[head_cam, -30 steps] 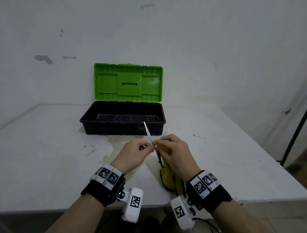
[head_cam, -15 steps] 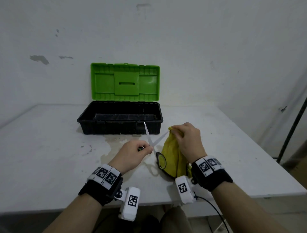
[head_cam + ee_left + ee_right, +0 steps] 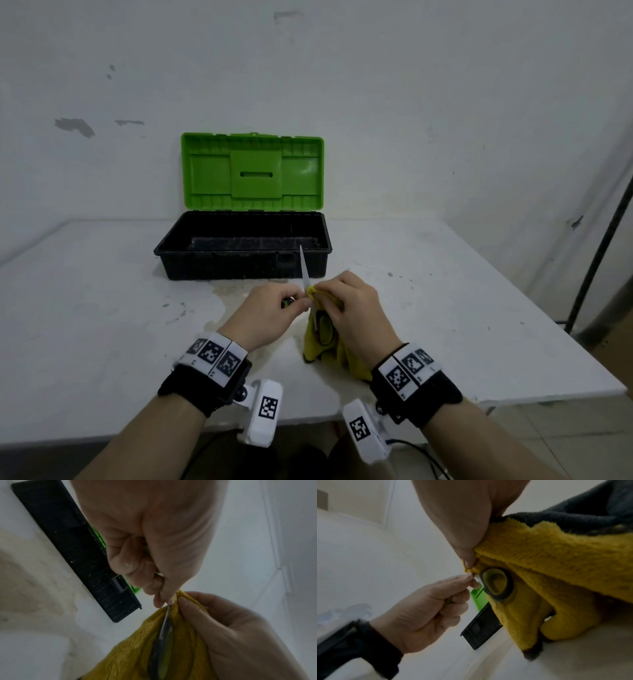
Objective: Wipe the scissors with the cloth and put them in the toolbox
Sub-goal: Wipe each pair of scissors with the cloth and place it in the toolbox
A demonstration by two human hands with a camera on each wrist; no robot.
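The scissors are spread open, one bare blade pointing up in front of the toolbox. My left hand grips one handle, and the other black-and-green handle ring hangs against the yellow cloth. My right hand pinches the cloth around the second blade close to the pivot, right next to my left fingertips. That blade is hidden by cloth and hand. The cloth's tail rests on the table. The black toolbox stands open with its green lid upright.
The white table has a dried stain in front of the toolbox. Its right edge and near edge are close. A wall stands behind the toolbox, and a dark pole leans at far right.
Half a second ago my right hand had slid the cloth out toward the blade tip. It is back at the pivot beside my left hand. The left hand has held still.
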